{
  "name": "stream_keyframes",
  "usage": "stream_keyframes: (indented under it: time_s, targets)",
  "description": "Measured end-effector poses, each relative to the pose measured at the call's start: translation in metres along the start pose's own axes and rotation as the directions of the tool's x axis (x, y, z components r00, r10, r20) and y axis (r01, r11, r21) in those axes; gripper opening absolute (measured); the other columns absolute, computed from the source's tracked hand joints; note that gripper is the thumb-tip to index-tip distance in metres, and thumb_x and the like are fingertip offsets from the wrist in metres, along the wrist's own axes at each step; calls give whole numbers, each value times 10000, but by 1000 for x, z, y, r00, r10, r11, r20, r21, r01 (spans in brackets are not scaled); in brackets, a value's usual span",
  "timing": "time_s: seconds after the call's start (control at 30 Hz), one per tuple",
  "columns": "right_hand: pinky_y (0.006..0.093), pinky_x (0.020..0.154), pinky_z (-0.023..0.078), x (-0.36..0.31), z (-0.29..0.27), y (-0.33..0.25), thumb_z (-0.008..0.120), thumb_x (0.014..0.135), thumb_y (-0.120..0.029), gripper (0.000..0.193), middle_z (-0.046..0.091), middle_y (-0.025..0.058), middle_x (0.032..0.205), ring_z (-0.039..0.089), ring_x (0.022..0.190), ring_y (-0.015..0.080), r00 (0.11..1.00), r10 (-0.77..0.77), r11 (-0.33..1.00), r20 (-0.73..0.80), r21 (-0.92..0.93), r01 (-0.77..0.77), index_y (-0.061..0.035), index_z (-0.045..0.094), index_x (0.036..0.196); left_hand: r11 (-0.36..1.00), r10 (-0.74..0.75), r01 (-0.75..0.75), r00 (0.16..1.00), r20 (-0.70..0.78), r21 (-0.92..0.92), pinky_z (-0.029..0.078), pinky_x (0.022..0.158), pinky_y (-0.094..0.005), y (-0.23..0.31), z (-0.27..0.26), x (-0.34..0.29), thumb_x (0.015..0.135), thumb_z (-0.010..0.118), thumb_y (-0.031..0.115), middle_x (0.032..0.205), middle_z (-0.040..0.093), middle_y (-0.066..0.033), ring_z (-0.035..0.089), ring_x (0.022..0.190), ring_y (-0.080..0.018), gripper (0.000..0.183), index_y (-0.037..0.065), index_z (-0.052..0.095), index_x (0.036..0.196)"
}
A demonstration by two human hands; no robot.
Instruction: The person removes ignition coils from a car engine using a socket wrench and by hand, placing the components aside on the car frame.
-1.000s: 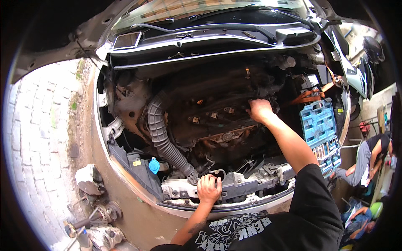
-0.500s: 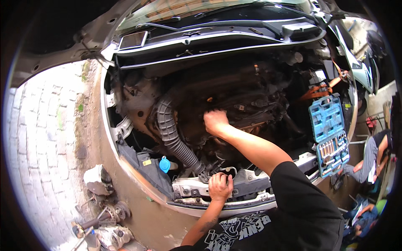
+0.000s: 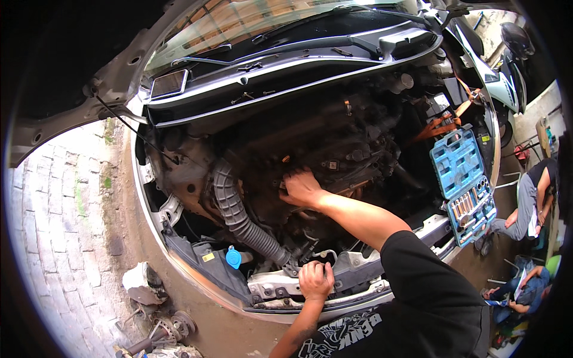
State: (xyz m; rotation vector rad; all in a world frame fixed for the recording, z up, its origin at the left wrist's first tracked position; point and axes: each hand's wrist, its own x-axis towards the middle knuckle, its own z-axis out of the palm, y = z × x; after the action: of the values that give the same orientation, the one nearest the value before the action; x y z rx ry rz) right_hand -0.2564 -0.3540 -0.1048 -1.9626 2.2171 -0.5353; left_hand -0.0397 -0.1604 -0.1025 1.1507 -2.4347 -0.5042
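My right hand [image 3: 301,188] reaches into the engine bay and touches the dark engine [image 3: 256,140], its fingers curled down on it. Something small and pale shows by the fingertips, but I cannot make out what it is. Just beyond the hand is a small orange ring-shaped part [image 3: 286,159]. My left hand [image 3: 316,280] is closed over the front crossmember [image 3: 271,287] of the car, fingers bent across its upper edge. To the left of both hands runs a grey ribbed hose [image 3: 230,200].
An opened blue socket set case [image 3: 456,164] rests on the bay's right side, near an orange strap [image 3: 439,128]. A phone [image 3: 169,84] and loose bolts [image 3: 248,96] lie by the windshield. A blue reservoir cap [image 3: 233,258] is front left. Removed parts [image 3: 167,328] lie on the ground; people sit at right.
My right hand has turned slightly on the engine, so its thumb side shows more. My left hand stays on the crossmember. The whole view has shifted and tilted a little.
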Motion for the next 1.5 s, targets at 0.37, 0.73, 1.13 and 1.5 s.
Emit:
stream_keyframes:
  time_s: [0.37,0.73,1.13,1.5]
  targets:
    - [504,857,476,1,4,6,748,801,-489,451,693,133,830,687,851,328,997,-54,997,-60,56,57,-68,655,934,1000,20,-20,1000,17,-5,474,759,-408,0,-2,3,816,726,185,852,636,-55,618,831,-268,151,100,605,785]
    - [468,687,550,19,-7,24,685,888,-386,388,687,188,851,687,801,371,943,-324,942,78,118,314,-1,676,846,999,-4,5,1000,17,-51,484,762,-399,-1,-5,3,810,734,183,856,636,-56,622,831,-266,160,94,603,791]
    - [454,653,535,28,-76,17,714,890,-393,379,660,167,784,660,729,365,938,-214,967,-272,79,244,-19,655,910,999,-29,31,998,50,-37,478,780,-403,-7,-3,0,828,727,216,875,624,-75,612,848,-270,178,98,602,783]
    - [241,731,428,-79,-155,129,589,1038,-346,363,601,-32,867,496,837,50,831,464,583,-307,812,-25,5,663,1095,999,-16,16,1000,1,-37,470,780,-434,-2,-5,-2,821,720,221,862,629,-83,606,851,-294,181,82,608,792]
